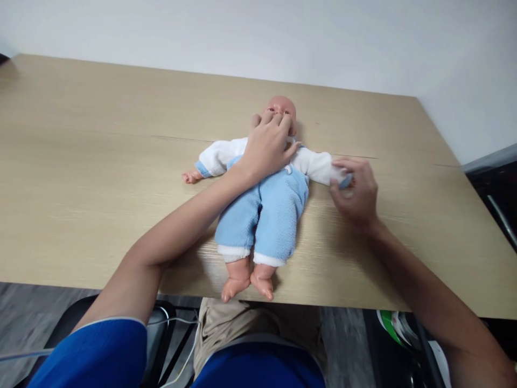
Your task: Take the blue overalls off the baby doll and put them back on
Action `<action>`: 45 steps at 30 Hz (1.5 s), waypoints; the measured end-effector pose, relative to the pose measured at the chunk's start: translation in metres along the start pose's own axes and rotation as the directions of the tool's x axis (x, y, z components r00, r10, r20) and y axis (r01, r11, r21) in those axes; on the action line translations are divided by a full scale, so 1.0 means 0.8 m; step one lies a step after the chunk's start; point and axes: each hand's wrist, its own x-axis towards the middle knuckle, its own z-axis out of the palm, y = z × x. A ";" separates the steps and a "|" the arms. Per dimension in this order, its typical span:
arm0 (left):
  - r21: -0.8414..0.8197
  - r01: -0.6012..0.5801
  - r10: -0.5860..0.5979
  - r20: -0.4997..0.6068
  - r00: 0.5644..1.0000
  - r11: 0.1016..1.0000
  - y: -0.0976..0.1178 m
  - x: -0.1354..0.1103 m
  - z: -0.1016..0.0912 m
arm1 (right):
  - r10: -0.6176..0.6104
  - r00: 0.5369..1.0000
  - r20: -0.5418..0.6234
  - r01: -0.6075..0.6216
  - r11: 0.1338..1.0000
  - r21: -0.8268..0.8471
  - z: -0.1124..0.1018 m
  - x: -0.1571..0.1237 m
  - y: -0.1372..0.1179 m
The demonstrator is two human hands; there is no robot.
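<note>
A baby doll (278, 205) lies on its back on the wooden table, head away from me and bare feet at the near edge. It wears a light blue fleece outfit with white sleeves and white leg cuffs. My left hand (270, 139) rests over the doll's upper chest and chin, fingers reaching its lower face and thumb apart at the collar. At the right, my right hand (356, 188) is closed round the blue cuff of the doll's sleeve (321, 166), hiding the doll's hand there. The doll's other arm stretches out to the left.
The light wooden table (100, 188) meets a white wall (258, 37) at the back. Below the near edge are a black chair (72, 323), a white cable (188, 353) and a green and white roll (391, 326). A dark object (498, 188) stands at the right.
</note>
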 end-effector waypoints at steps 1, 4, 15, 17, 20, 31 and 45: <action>0.009 -0.006 0.006 0.008 1.000 1.000 0.003 0.000 -0.002 | 0.049 0.996 0.071 -0.057 0.991 0.122 0.010 -0.005 -0.012; 0.014 -0.052 0.051 0.052 0.997 0.999 0.016 0.002 -0.007 | 0.173 0.922 0.346 -0.312 0.862 0.400 0.037 -0.014 -0.031; 0.011 -0.140 0.120 0.447 0.886 0.990 0.053 0.000 -0.016 | 0.280 0.859 0.430 -0.487 0.709 0.511 0.063 0.026 0.010; 0.054 -0.121 0.084 0.451 0.889 0.991 0.053 -0.001 -0.014 | 0.252 0.899 0.359 -0.397 0.816 0.421 0.061 0.016 0.007; 0.073 -0.071 0.033 0.420 0.907 0.995 0.053 -0.002 -0.009 | 0.157 0.974 0.165 -0.179 0.976 0.125 0.042 -0.001 0.004; -0.013 -0.191 0.178 0.428 0.886 0.982 0.065 0.030 0.009 | 0.062 0.992 0.113 -0.034 0.971 -0.236 -0.005 0.010 0.072; -0.015 -0.224 0.216 0.334 0.917 0.975 0.036 0.014 0.031 | 0.301 0.952 0.052 -0.303 0.910 0.282 -0.007 0.006 0.053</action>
